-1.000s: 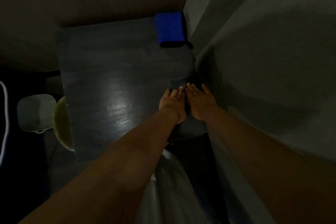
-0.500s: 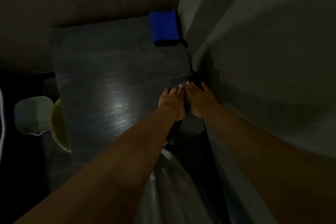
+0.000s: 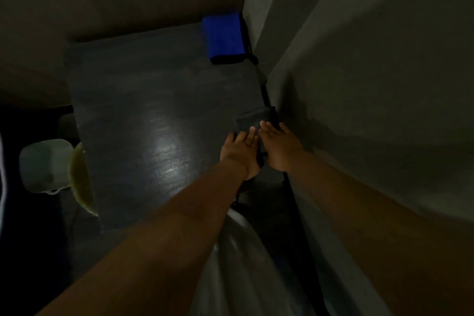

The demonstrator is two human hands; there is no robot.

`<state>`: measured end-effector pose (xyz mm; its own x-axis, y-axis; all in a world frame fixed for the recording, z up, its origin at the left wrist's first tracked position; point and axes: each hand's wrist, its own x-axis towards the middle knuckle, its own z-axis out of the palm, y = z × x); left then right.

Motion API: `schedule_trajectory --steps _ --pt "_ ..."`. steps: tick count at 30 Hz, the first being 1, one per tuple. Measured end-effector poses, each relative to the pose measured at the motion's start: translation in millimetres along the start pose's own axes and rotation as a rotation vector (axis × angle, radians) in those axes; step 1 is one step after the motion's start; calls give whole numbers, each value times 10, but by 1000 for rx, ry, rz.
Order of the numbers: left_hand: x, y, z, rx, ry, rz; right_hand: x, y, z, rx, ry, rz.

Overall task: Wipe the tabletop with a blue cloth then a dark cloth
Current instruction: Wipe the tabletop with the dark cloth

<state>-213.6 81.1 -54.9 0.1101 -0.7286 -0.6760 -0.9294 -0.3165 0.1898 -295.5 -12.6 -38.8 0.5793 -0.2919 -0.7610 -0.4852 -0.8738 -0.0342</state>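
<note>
Dark cloth (image 3: 252, 117) lies under left hand (image 3: 239, 154) and right hand (image 3: 280, 149), both pressing flat-fingered on tabletop (image 3: 154, 100).

Pale rounded plastic container (image 3: 45, 164) sits low at far left, in dim light. Yellow-green round rim (image 3: 80, 179) just beside it, partly hidden. Plain grey wall (image 3: 372, 84) fills the right side.
</note>
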Motion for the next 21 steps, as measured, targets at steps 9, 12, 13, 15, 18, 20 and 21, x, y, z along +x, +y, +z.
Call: schedule_trajectory --steps 9,12,13,15,18,20,21 --pt "-92 137 167 20 -20 35 -219 36 242 0 19 -11" --pt "-101 133 190 20 -33 32 -218 12 240 5 11 -9" --pt "-110 129 205 20 -30 32 -223 5 245 17 7 -7" --pt "-117 118 225 25 -16 28 -222 3 257 29 5 -2" --pt "-133 126 198 20 -22 27 -233 -1 222 53 -16 -7" --pt "-146 143 188 19 -24 22 -239 -12 212 66 -15 -8" --pt "-148 142 192 13 -16 17 -239 -20 206 76 -14 -7"
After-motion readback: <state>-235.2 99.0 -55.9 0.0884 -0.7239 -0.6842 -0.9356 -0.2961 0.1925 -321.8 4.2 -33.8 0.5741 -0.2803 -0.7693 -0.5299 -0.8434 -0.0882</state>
